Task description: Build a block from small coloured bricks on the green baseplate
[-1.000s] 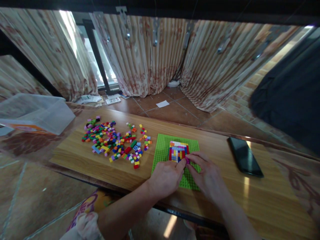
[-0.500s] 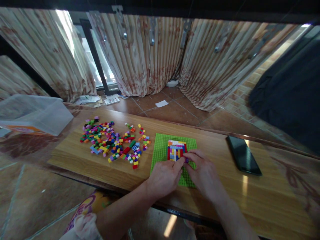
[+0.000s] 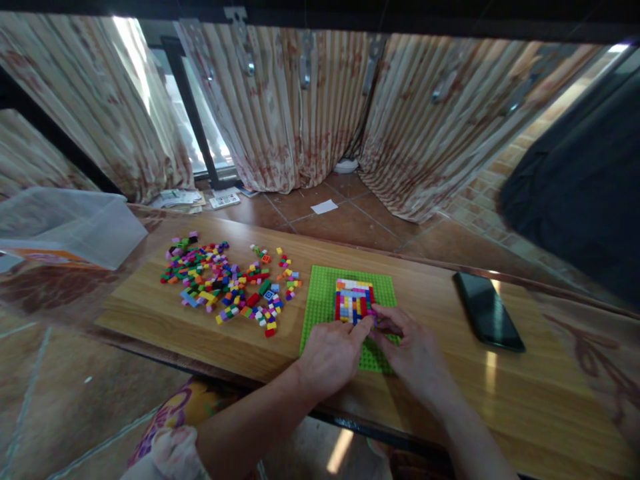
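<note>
A block of colourful toy bricks (image 3: 353,300) is fixed on a green baseplate (image 3: 320,293). My left hand (image 3: 333,353) lies over the block's near side, its index finger stretched toward the lower right corner and the other fingers hidden under it. At that corner my right hand (image 3: 413,343) pinches a small purple brick (image 3: 373,316), thumb and index finger bent around it. The two hands' fingertips almost meet there. The near edge of the block is hidden by my left hand.
Many loose bricks (image 3: 225,277) lie scattered on the left of the wooden table (image 3: 210,340). A black phone (image 3: 489,312) rests on the right. Beyond the left end stands a translucent plastic bin (image 3: 100,230). Curtains (image 3: 280,120) hang behind the table.
My right hand has shifted very slightly, its fingers opening a little over the purple brick, which shows more. My left hand stays almost in place.
</note>
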Motion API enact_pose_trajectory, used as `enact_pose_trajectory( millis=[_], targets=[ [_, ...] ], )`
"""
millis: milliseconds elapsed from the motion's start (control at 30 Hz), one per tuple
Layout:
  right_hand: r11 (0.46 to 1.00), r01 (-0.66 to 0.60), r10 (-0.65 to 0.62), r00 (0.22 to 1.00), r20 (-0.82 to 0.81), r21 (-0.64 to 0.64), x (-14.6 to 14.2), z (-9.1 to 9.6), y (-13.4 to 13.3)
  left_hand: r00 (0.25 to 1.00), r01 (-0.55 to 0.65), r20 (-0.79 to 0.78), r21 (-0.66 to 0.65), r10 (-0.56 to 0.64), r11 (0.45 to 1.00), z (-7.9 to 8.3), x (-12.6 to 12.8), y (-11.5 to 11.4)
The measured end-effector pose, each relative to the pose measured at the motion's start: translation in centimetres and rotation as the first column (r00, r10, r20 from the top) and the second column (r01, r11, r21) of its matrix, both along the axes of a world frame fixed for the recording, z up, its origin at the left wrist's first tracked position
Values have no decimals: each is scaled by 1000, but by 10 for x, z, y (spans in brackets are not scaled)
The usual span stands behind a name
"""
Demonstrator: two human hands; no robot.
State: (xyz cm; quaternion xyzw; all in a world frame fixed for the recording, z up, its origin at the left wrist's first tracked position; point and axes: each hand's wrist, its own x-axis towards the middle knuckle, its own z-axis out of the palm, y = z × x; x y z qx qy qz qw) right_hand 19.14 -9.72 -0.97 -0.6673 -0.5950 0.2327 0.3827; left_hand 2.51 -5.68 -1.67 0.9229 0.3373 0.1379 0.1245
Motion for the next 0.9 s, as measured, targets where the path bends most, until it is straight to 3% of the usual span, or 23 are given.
enact_pose_trajectory(
  millis=[300,467,633,800,900],
  targets=[
    [1000,-7,7,998,-56,10,1,-6,3,998,-57,-35,-5,57,998,0,5,-1],
    [999,-24,23,1000,-18,-34,3,-6,-3,994,-28,102,-70,35,997,-1,-4,2],
    [999,41,-39,996,77,-25,-6,-3,-3,936,-202,262,-143,234,969,6,-17,19],
    [984,161,-175,942,285,72,-22,-11,10,847,-368,328,-205,418,907,17,-35,48],
    [985,153,-170,937,306,79,-22,-16,14,812,-449,308,-216,496,867,22,-50,63]
  ],
)
